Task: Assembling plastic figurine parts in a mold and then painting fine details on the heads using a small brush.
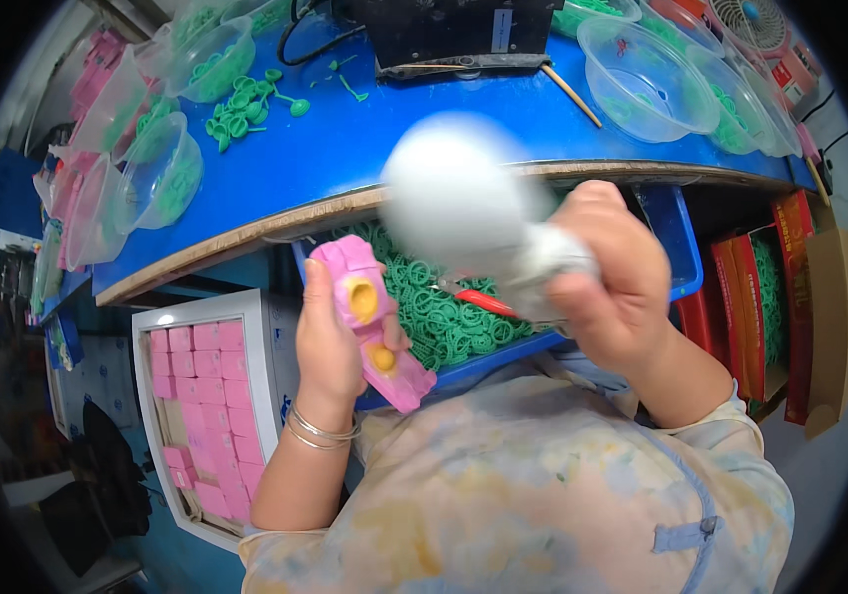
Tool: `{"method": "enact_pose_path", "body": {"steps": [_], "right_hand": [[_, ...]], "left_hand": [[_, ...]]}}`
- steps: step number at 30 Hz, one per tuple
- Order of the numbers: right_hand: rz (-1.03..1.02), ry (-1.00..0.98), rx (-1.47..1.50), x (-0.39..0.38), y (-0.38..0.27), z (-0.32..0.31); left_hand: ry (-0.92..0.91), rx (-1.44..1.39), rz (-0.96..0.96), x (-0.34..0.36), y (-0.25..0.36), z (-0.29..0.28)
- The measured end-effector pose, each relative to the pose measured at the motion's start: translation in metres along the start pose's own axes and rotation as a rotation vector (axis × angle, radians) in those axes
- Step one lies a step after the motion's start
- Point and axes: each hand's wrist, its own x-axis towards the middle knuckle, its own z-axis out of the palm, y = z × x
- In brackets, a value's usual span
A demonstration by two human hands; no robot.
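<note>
My left hand [330, 337] is closed around a pink rubber mould [410, 388], which has a yellow hollow in one piece and a yellow knob in the other. Raised in my right hand [614, 282] is a white bundle with a ball-shaped end [458, 183], blurred by motion and gripped at its narrow neck. Both hands are above a blue tray [679, 238] full of small green ring-shaped pieces [444, 332]. Pliers with red handles [488, 301] lie on those pieces, partly hidden behind the white bundle.
Ahead is a blue worktable [345, 139] with loose green pieces [246, 107], a wooden stick [572, 96] and a black machine [463, 35]. Clear plastic bowls [642, 89] stand at both sides. A white-framed box [263, 396] of pink blocks is at left, red cartons [741, 297] at right.
</note>
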Motion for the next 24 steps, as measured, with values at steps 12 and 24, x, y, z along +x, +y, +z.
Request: {"method": "enact_pose_path", "body": {"steps": [12, 24], "right_hand": [[0.058, -0.298, -0.610, -0.026, 0.036, 0.026], [-0.270, -0.024, -0.185, -0.011, 0.007, 0.044]], "left_hand": [[0.079, 0.079, 0.546, 0.001, 0.016, 0.004], [-0.253, -0.020, 0.347, 0.001, -0.002, 0.022]]}}
